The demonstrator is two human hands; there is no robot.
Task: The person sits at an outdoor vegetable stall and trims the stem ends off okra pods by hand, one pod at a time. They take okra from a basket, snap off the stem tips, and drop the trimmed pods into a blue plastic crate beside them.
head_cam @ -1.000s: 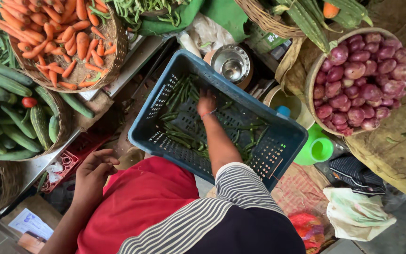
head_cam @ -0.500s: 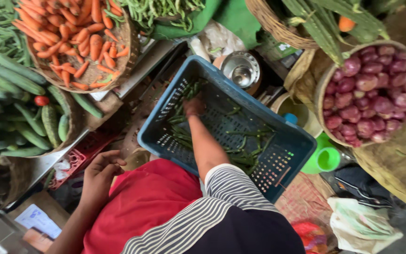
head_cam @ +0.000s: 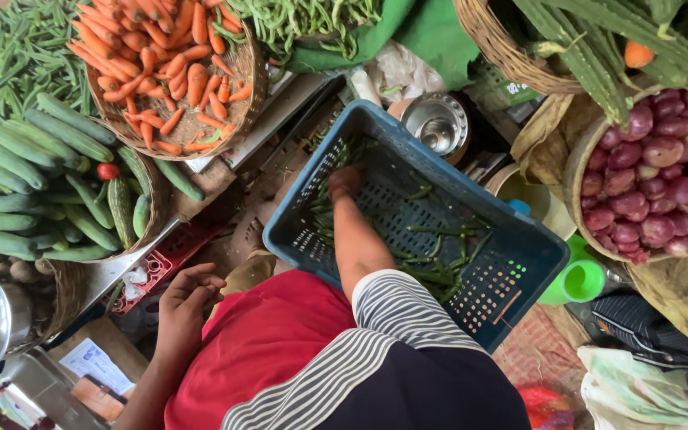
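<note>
Beans (head_cam: 439,255) lay scattered thinly over the floor of the blue crate (head_cam: 519,239), most of them along its near and left sides. The right hand (head_cam: 344,181) reached to the crate's far left corner with fingers curled down among the pods; whether they pinched any could not be told. Sweeping the loose pods together before lifting would probably serve better than picking singly. The left hand (head_cam: 186,296) rested left of the crate, fingers loosely bent, holding nothing. Beyond the crate, a wicker basket (head_cam: 240,95) held carrots (head_cam: 169,64); right of the crate, another held red onions (head_cam: 662,175).
</note>
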